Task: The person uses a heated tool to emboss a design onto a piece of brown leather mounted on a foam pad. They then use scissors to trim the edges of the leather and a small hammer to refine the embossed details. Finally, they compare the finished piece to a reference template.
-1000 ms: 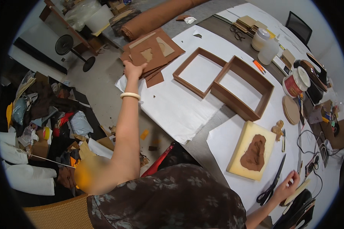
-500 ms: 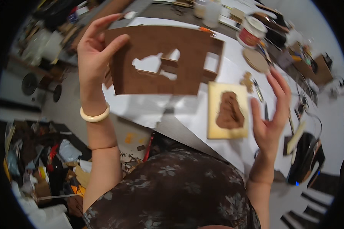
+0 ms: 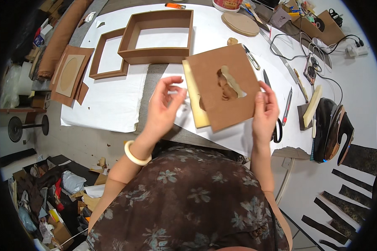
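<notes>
My right hand [image 3: 264, 113] pinches the right edge of a brown sheet [image 3: 203, 67] that has an irregular cut-out in its middle. The sheet hangs tilted over a pale yellow board [image 3: 191, 91], whose left side sticks out from under it. Through the cut-out I see part of a brown shape [image 3: 227, 92] and some white. My left hand [image 3: 165, 106] is just left of the board, fingers bent and apart, holding nothing. Most of the board is hidden by the sheet.
Two brown open frames, a large one [image 3: 155, 55] and a smaller one [image 3: 97, 58], stand on white paper [image 3: 100, 100]. At right lie scissors [image 3: 277, 131], a red cutter [image 3: 287, 106] and an iron [image 3: 329, 129]. An orange cutter [image 3: 175, 6] lies at the far edge.
The brown sheet has passed from my left hand to my right and moved rightward over the yellow board. My left hand has let go and come nearer. The view has shifted.
</notes>
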A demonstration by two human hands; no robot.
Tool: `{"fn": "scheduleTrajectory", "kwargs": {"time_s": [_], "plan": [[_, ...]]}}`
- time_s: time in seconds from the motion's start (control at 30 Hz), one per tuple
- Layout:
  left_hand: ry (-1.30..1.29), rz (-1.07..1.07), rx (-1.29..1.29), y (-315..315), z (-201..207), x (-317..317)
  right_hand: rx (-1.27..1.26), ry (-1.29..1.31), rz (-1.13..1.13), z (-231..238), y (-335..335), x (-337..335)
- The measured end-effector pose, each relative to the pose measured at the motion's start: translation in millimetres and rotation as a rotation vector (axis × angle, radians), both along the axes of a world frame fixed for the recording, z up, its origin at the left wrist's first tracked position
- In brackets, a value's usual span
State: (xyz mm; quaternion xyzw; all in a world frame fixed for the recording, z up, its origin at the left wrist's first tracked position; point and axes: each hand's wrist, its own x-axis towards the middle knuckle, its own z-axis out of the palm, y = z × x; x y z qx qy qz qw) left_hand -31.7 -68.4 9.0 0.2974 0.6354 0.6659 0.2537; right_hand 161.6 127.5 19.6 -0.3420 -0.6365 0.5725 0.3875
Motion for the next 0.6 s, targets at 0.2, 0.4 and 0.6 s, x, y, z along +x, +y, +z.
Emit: {"fn": "scheduleTrajectory", "kwargs": {"time_s": [0.2, 0.4, 0.6], "plan": [[0.371, -0.113, -0.211, -7, -28, 29, 0.354, -0.376, -0.019, -15, -24, -9], [0.578, -0.127, -0.249, -8, -33, 41, 0.490, -0.434, 0.078, -26, -16, 9], [0.447, -0.153, -0.247, -2, -29, 38, 0.361, -0.298, 0.327, -28, -6, 21]]}}
